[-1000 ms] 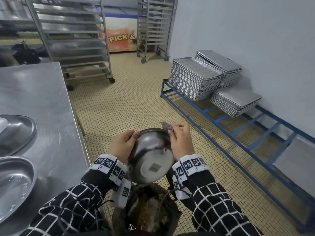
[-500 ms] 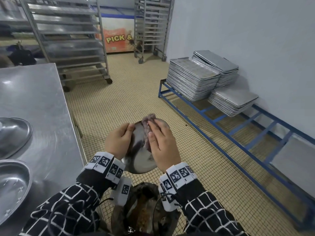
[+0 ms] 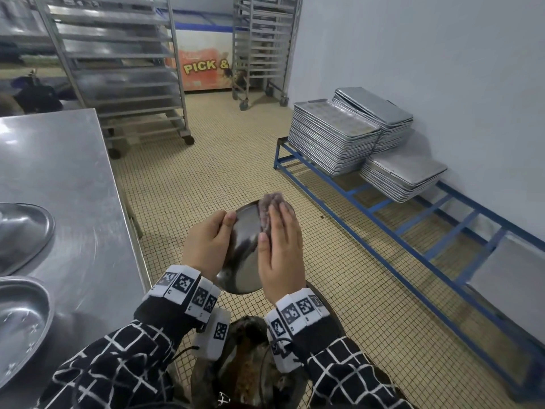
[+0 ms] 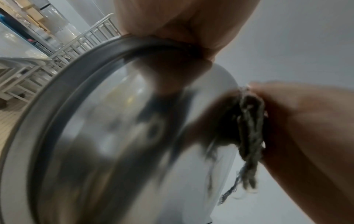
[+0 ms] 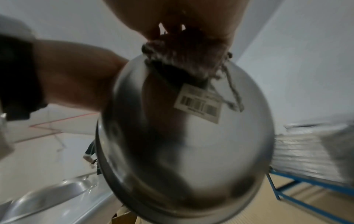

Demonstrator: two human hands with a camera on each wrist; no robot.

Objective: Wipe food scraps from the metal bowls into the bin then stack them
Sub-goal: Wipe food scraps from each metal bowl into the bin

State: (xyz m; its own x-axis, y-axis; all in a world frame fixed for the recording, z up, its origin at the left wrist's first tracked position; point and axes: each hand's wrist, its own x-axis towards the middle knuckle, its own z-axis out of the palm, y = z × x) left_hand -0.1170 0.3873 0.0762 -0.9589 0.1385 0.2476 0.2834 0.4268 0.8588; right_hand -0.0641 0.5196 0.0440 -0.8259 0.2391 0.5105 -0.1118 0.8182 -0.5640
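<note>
A metal bowl [image 3: 244, 261] is held on edge above the bin [image 3: 247, 364], its outer side toward me. My left hand [image 3: 206, 243] grips its left rim, thumb on the outside. My right hand [image 3: 280, 252] lies flat on the bowl's base and presses a grey-purple cloth [image 3: 269, 202] against it. The left wrist view shows the bowl [image 4: 114, 136] side-on with the cloth [image 4: 249, 128] squeezed under the right hand [image 4: 306, 128]. In the right wrist view the cloth [image 5: 182, 60] sits bunched on the bowl [image 5: 191, 144], just above a barcode sticker [image 5: 199, 104].
Two more metal bowls [image 3: 20, 231] [image 3: 17, 326] sit on the steel table [image 3: 59, 172] to my left. Stacks of baking trays [image 3: 333, 140] rest on a low blue frame [image 3: 383, 202] by the right wall. Wheeled tray racks [image 3: 118, 69] stand at the back.
My right hand moved from the bowl's top rim onto its base and flattened over the cloth. The bowl has risen a little above the bin; the left hand keeps its hold.
</note>
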